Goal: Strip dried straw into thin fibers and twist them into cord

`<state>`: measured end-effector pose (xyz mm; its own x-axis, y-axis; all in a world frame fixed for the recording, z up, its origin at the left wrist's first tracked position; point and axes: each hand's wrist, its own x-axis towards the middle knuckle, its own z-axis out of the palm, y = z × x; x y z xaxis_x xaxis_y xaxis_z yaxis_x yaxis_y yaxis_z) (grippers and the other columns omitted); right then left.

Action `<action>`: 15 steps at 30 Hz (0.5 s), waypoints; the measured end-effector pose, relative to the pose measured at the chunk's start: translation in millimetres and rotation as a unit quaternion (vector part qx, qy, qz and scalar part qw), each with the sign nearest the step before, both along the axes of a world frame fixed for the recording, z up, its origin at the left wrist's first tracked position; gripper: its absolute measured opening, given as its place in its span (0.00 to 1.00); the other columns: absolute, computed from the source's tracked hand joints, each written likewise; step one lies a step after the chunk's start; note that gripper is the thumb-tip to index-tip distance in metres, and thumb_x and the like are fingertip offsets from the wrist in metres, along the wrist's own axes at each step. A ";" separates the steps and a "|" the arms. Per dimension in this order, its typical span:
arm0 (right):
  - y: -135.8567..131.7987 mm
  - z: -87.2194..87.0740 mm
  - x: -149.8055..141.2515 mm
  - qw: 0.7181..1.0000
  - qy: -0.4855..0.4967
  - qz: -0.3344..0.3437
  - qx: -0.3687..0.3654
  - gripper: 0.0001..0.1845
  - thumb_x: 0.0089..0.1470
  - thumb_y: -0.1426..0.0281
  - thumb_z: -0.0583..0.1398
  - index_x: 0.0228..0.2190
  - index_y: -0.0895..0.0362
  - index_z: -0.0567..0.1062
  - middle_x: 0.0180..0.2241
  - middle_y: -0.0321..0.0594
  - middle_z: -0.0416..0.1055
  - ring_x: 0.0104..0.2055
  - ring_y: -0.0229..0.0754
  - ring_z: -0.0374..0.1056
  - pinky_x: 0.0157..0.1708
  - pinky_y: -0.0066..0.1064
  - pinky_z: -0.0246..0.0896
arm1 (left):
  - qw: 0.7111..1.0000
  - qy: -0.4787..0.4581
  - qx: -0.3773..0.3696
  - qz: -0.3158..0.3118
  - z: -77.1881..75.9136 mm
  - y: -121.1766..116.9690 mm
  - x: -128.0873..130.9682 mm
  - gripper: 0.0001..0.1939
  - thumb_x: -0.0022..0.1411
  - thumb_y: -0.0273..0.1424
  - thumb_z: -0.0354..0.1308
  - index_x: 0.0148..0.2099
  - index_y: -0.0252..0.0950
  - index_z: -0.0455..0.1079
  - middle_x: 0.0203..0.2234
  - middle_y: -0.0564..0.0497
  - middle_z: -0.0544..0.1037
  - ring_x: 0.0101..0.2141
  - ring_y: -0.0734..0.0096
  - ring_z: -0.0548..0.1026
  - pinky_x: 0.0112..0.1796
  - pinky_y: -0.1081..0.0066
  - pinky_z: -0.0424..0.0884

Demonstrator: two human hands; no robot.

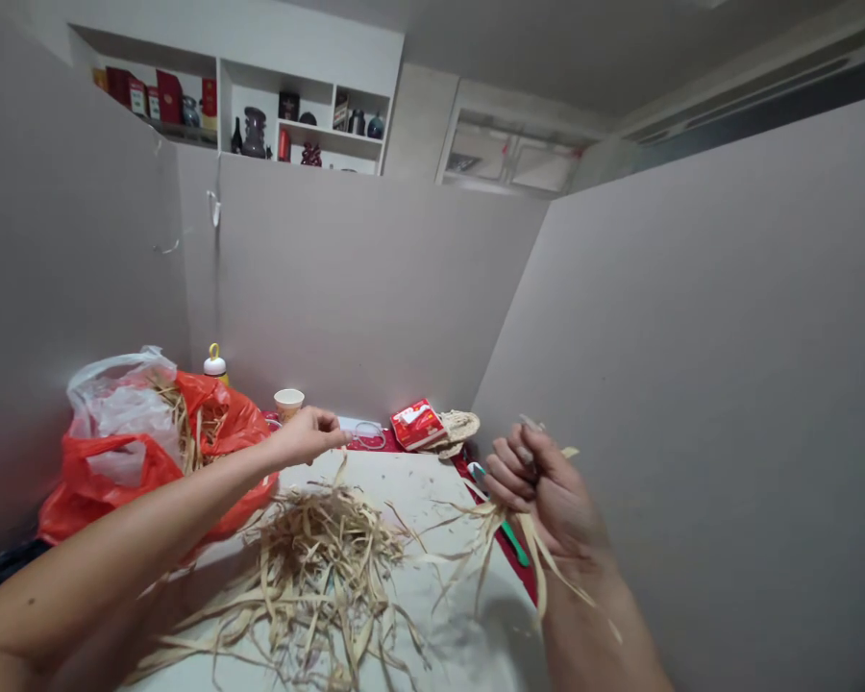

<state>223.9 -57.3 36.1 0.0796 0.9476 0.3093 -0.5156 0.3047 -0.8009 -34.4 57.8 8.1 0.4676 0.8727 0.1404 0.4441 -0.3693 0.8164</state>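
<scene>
My right hand [540,481] is closed around a small bunch of dried straw strips [486,524], whose loose ends hang below the fist and fan out to both sides. My left hand [308,437] reaches over the table with thumb and fingers pinched together. A thin strand rises from the heap below to these fingertips and seems to be caught in them. Beneath my left hand, a tangled heap of straw strips [332,567] spreads across the white tabletop [468,644]. Behind the right fist lies a green-handled tool [513,544], partly hidden.
Red and clear plastic bags [126,452] holding more straw stand at left. A yellow-topped bottle [215,365], a paper cup [289,402], a clear ring [369,436], a red packet [416,424] and a woven straw piece [459,430] line the back. Grey partitions [360,288] enclose the table.
</scene>
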 end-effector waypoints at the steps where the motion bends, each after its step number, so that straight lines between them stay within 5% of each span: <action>1: 0.2 -0.5 -0.7 1.000 0.001 0.004 -0.001 0.24 0.52 0.61 0.60 0.17 0.56 0.54 0.15 0.25 0.40 0.16 0.29 0.29 0.09 0.17 0.37 | 1.000 0.012 0.015 0.016 1.2 -0.9 -0.6 0.19 0.51 0.46 0.58 0.26 0.36 0.60 0.14 0.60 0.59 0.14 0.78 0.61 0.15 0.77 0.57; 5: -3.2 1.2 -3.9 1.000 0.020 0.018 -0.006 0.23 0.52 0.62 0.61 0.17 0.56 0.54 0.15 0.25 0.41 0.16 0.29 0.29 0.09 0.17 0.37 | 0.997 0.059 -0.039 0.041 -22.7 -2.2 0.5 0.25 0.45 0.46 0.65 0.38 0.36 0.59 0.17 0.59 0.67 0.14 0.75 0.66 0.14 0.77 0.57; 9: -7.8 5.2 -3.7 0.999 0.036 0.017 -0.009 0.22 0.51 0.64 0.62 0.17 0.57 0.55 0.15 0.25 0.41 0.16 0.29 0.29 0.09 0.17 0.36 | 0.985 0.011 -0.169 -0.026 -50.9 2.0 5.4 0.24 0.46 0.42 0.65 0.40 0.33 0.63 0.22 0.52 0.75 0.14 0.77 0.67 0.15 0.77 0.60; 12: -7.6 4.7 -2.6 0.999 0.041 0.023 -0.006 0.22 0.50 0.63 0.62 0.17 0.57 0.57 0.16 0.25 0.41 0.16 0.28 0.30 0.09 0.17 0.36 | 0.977 -0.096 -0.189 -0.037 -39.3 5.0 7.6 0.17 0.52 0.41 0.61 0.34 0.30 0.67 0.24 0.48 0.77 0.15 0.79 0.68 0.17 0.77 0.63; 15: -4.0 -0.3 -6.7 0.999 0.008 0.044 -0.024 0.19 0.48 0.62 0.64 0.19 0.58 0.62 0.16 0.25 0.41 0.16 0.27 0.31 0.10 0.16 0.34 | 0.966 -0.223 -0.129 0.009 -3.4 0.3 6.8 0.16 0.58 0.41 0.56 0.35 0.30 0.67 0.22 0.49 0.76 0.17 0.78 0.70 0.19 0.77 0.66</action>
